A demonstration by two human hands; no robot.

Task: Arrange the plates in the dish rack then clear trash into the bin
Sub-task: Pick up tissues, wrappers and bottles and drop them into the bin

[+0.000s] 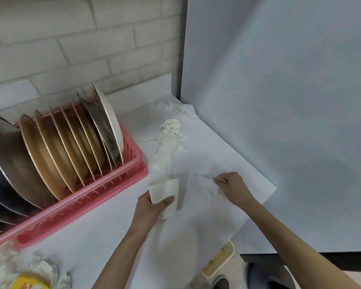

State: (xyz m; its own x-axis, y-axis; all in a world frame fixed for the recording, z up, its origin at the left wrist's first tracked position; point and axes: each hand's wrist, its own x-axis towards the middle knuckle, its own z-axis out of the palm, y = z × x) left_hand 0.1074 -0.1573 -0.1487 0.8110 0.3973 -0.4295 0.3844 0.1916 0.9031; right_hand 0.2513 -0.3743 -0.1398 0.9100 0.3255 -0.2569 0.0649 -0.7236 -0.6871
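The left grip (148, 208) clasps a cup (166, 191). The right grip (233, 188) pinches a tissue (204, 177) on the worktop (104, 226)

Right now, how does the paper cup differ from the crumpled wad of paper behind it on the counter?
The paper cup is gripped in the left hand; the crumpled wad lies loose on the counter, touched by neither hand. The cup is smooth-walled and keeps its shape; the wad is wrinkled and shapeless. The cup is near the counter's front; the wad sits farther back. Both look like off-white paper.
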